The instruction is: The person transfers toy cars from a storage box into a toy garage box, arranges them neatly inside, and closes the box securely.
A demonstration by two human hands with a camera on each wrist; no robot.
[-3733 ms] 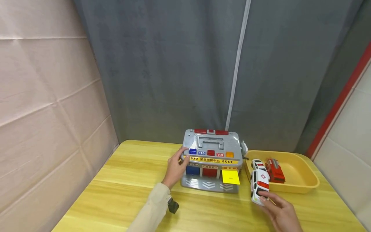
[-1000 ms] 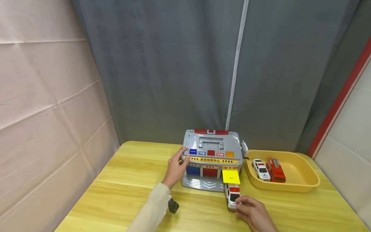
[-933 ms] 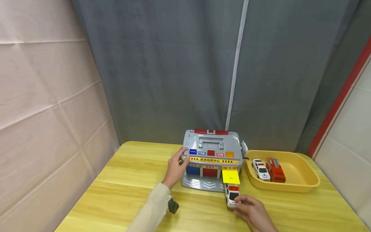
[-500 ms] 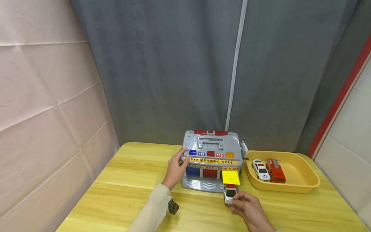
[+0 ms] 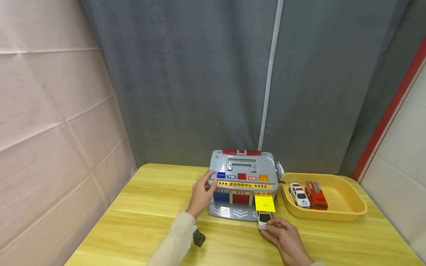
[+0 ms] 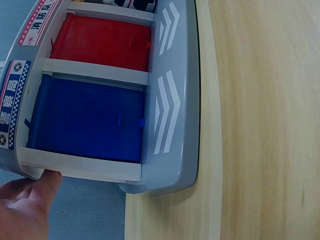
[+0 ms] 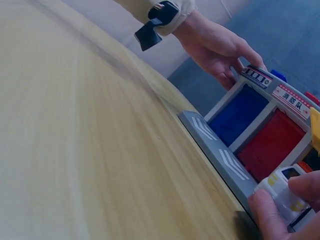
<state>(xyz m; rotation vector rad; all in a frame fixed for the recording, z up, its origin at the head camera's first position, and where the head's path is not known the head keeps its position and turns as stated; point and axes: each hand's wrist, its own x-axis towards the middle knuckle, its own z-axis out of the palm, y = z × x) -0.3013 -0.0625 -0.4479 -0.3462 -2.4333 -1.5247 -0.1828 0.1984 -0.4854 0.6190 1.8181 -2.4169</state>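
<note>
A grey toy garage [image 5: 243,166] stands on the table with its blue door [image 6: 87,120] and red door [image 6: 102,41] down and its yellow door [image 5: 264,204] raised. My left hand [image 5: 200,194] grips the garage's left front corner. Between thumb and fingers, my right hand [image 5: 287,236] pinches the rear of a white toy ambulance [image 5: 263,221] at the right bay. The ambulance's front part is hidden beneath the yellow door in the head view. In the right wrist view, the ambulance [image 7: 282,192] is over the grey ramp [image 7: 235,167].
Right of the garage sits a yellow tray [image 5: 346,216] holding a white toy police car [image 5: 300,195] and a red toy fire truck [image 5: 317,196]. A grey curtain [image 5: 199,81] hangs behind the wooden table [image 5: 133,225]. A black device [image 5: 199,237] is on my left wrist.
My right hand has brought the ambulance from beside the tray to the right bay, then pushed it farther in under the yellow door. My left hand has stayed at the garage corner.
</note>
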